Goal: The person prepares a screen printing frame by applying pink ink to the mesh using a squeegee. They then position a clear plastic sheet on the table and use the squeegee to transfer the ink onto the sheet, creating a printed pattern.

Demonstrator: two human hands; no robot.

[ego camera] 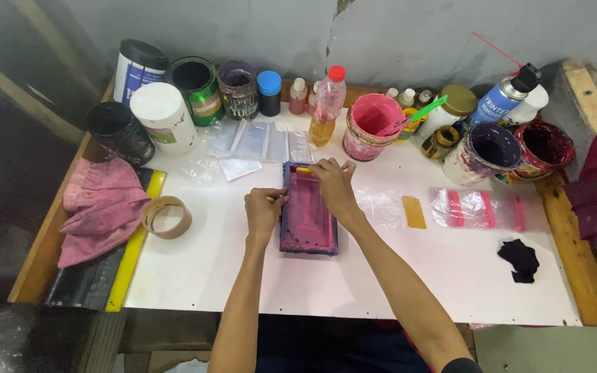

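Resting on a pink-stained screen frame (307, 217), both hands' fingers (326, 169) curl closed.

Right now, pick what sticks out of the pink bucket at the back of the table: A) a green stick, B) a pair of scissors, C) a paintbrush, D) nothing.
A: a green stick leans out of the pink bucket, slanting up to the right over its rim, past the small bottles beside it.
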